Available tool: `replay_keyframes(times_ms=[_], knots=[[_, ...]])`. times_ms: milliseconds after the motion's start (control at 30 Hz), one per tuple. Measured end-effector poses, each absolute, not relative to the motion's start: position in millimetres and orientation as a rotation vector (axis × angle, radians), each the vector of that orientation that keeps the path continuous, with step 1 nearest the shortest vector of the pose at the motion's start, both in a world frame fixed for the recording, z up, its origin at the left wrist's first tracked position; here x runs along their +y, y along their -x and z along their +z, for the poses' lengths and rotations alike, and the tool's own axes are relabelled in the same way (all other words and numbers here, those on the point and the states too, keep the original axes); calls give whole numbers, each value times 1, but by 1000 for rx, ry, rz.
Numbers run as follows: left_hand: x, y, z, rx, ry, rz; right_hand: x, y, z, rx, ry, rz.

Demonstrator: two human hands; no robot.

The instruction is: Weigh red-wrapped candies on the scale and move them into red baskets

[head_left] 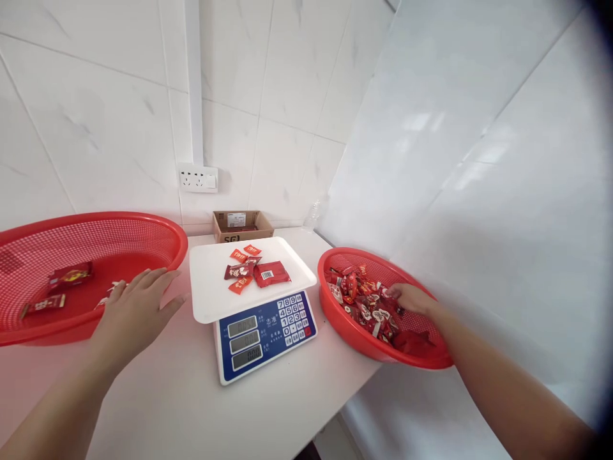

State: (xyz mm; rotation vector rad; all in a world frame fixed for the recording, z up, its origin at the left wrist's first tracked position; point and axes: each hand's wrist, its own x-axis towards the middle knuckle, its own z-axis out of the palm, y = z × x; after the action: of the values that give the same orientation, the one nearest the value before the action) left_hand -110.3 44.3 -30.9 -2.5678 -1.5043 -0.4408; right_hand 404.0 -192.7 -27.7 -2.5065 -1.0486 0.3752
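My right hand [410,299] reaches into the right red basket [330,300], its fingers among many small wrapped candies [368,306]; the fingertips are partly hidden, so a grip on any piece cannot be made out. Fingers apart and holding nothing, my left hand [141,313] hovers by the near rim of the left red basket [177,246]. Between the baskets stands a digital scale [268,335] with a white tray [211,291]. On that tray lie several small candies [239,271] and a larger red packet [271,274] with a barcode label.
Behind the scale sits an open cardboard box [220,227] against the tiled wall. A few wrapped packets [71,275] lie in the left basket. A wall socket [198,178] is above the white table [191,396]. The right basket overhangs the table's right edge.
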Motion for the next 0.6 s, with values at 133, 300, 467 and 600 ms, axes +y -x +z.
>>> replay_keyframes(times_ms=[133, 300, 467, 600], knots=[[46, 111, -34, -1507, 2561, -430, -183, -397, -10, -924, 2410, 366], [45, 110, -34, -1516, 2564, -467, -169, -373, 6, -862, 2254, 365], [34, 108, -23, -1530, 2595, -493, -147, -329, 22, -911, 2045, 473], [28, 106, -18, -1576, 2610, -506, -122, -274, 33, -1040, 1815, 690]])
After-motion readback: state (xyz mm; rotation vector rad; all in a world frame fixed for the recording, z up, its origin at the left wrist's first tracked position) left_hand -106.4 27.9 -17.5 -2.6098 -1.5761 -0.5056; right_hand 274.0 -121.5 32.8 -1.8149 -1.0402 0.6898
